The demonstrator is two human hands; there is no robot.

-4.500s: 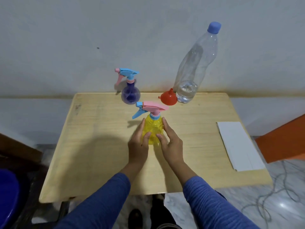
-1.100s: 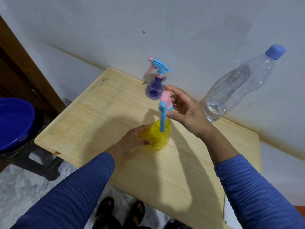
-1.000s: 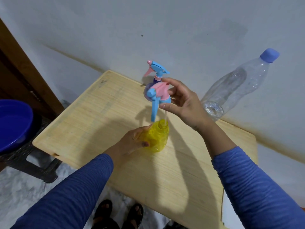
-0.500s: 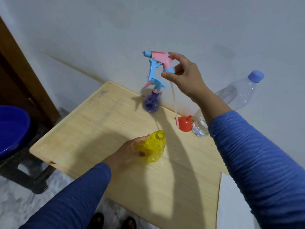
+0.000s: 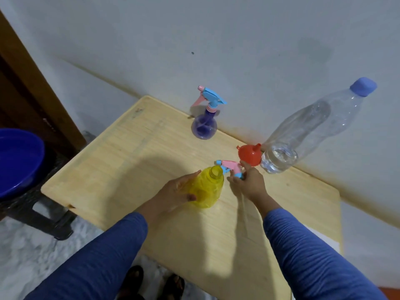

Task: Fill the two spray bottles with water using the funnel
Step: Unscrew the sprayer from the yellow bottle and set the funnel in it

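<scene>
At the centre of the pale, fine-grained wooden table (image 5: 121, 161) stands the translucent yellow plastic spray bottle (image 5: 207, 188), rounded at the shoulders and ribbed at its open threaded neck, with no head on it; whether it holds any liquid cannot be told. The left hand (image 5: 173, 191) grips its side from 9 o'clock, thumb across the front and fingers curved round the back. Just beside the neck at 3 o'clock, the right hand (image 5: 249, 184) pinches the pink-and-blue plastic trigger head (image 5: 228, 167), which is detached from the bottle, with its thin clear dip tube (image 5: 245, 213) trailing back toward 5 o'clock over the table. The hands are apart, each clamped on its own part.

At 1 o'clock from the yellow bottle, near the wall, a glossy orange-red plastic funnel (image 5: 249, 155) sits wide mouth down and spout up, touching a tall clear crinkled plastic water bottle (image 5: 303, 133) with a blue cap (image 5: 363, 86); the bottle holds a shallow layer of water at its base. At 12 o'clock, against the wall, stands a round translucent purple plastic spray bottle (image 5: 204, 128) with its blue-and-pink trigger head (image 5: 208, 98) on.

Off the table at 9 o'clock, a smooth deep-blue plastic basin (image 5: 17, 161) rests on a dark stool (image 5: 43, 215). A white sheet (image 5: 320, 237) lies at the table's 4 o'clock edge, above a mottled marble floor (image 5: 32, 260).
</scene>
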